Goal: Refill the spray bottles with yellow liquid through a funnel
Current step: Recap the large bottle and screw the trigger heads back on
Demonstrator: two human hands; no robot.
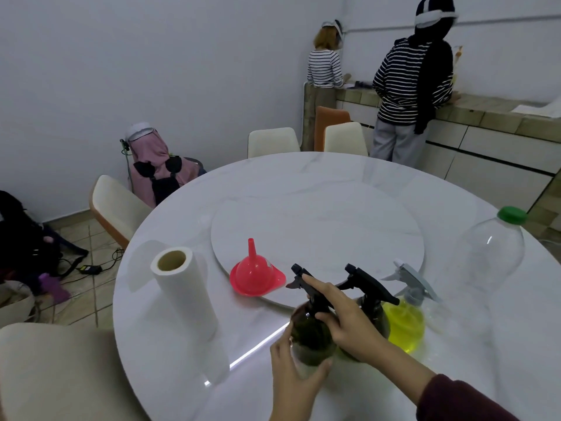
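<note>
Your left hand (291,372) cups the base of the near dark spray bottle (311,335) on the bench (170,344), while your right hand (343,320) grips its black trigger head. Beside it stand a second dark bottle (368,305) and a yellow-filled bottle (405,326); farther off sits the red funnel (255,276), spout up.
</note>
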